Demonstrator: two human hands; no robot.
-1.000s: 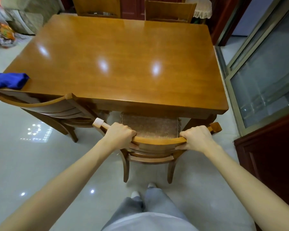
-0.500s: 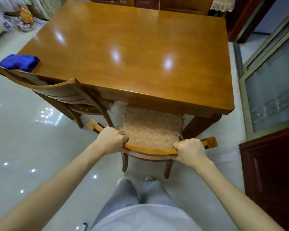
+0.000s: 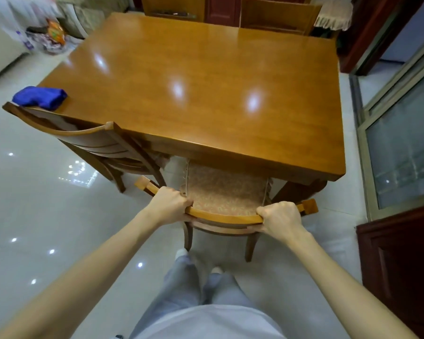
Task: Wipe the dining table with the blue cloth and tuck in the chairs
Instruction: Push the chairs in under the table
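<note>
More of the cushioned seat (image 3: 225, 192) is showing than a second ago, while the left hand (image 3: 170, 204) and right hand (image 3: 280, 218) are clenching the chair's top rail (image 3: 225, 217) near its ends, likely for steering it straight. The blue cloth (image 3: 39, 97) is lying on the dining table's (image 3: 206, 94) left corner; the neighbouring chair (image 3: 83, 138) is crowding the left side, the table leg (image 3: 296, 192) the right.

Front of chair (image 3: 220, 217) seat hidden under table (image 3: 206, 94). Fingertips of left hand (image 3: 169, 201) and right hand (image 3: 279, 216) tucked round the rail, not visible. Seat of side chair (image 3: 83, 138) mostly covered by its back and the table; its rail hides near edge of cloth (image 3: 39, 96). Top edge cuts far chair (image 3: 277, 15). Top-left floor clutter (image 3: 49, 35) too blurred to identify. Forearms cut by bottom edge.
</note>
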